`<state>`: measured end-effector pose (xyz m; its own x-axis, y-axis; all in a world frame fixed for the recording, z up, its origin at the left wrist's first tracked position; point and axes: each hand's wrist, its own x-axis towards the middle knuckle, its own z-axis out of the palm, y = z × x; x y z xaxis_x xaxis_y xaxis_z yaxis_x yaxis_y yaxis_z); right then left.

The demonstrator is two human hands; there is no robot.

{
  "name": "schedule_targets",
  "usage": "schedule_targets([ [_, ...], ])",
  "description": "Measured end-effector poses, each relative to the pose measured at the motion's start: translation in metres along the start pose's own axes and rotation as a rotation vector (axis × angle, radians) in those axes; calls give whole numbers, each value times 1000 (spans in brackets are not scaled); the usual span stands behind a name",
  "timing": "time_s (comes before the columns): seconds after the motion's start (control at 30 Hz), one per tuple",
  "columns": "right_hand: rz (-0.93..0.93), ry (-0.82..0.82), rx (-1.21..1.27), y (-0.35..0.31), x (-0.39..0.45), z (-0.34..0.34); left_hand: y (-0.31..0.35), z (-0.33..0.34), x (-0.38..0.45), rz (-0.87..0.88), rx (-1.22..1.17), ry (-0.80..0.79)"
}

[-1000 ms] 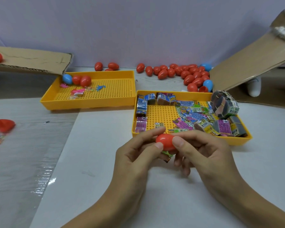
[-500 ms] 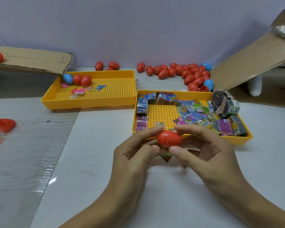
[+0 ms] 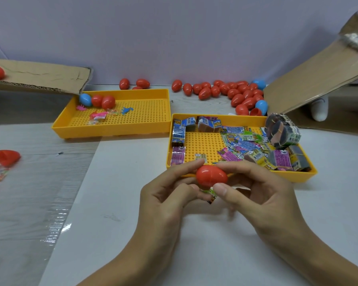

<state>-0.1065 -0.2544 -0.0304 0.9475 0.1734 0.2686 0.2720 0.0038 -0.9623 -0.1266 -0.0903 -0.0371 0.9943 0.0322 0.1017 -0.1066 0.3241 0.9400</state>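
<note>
The left forefinger (image 3: 186, 166) and the right forefinger (image 3: 240, 166) curl over the top of a red plastic egg (image 3: 211, 176) from either side, and the right thumb (image 3: 221, 188) presses up against its underside. So the left hand (image 3: 163, 205) and the right hand (image 3: 265, 201) both pinch the shell. A two-sided hold like this probably serves to squeeze the halves together or pull them apart. I cannot tell which, since the seam is faint.

The egg is held above the white tabletop (image 3: 194, 244), just in front of the near rim of the yellow tray (image 3: 293, 176) of printed packets (image 3: 242, 147). A small printed slip (image 3: 210, 194) peeps out beneath the egg, tucked against the lower fingers and mostly hidden.

Farther off, a second yellow tray (image 3: 112, 132) holds a few eggs and trinkets, and loose eggs (image 3: 236, 93) lie along the wall. The print on the packets is too blurred to read.
</note>
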Motion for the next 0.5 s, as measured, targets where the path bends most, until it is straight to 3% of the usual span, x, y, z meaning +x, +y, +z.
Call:
schedule_targets([
  [0.27,2,-68,-40,1,0,-2,5,0,1,57,94,1],
  [0.5,-104,-171,-644,3,2,-24,16,-16,12,130,125,118],
])
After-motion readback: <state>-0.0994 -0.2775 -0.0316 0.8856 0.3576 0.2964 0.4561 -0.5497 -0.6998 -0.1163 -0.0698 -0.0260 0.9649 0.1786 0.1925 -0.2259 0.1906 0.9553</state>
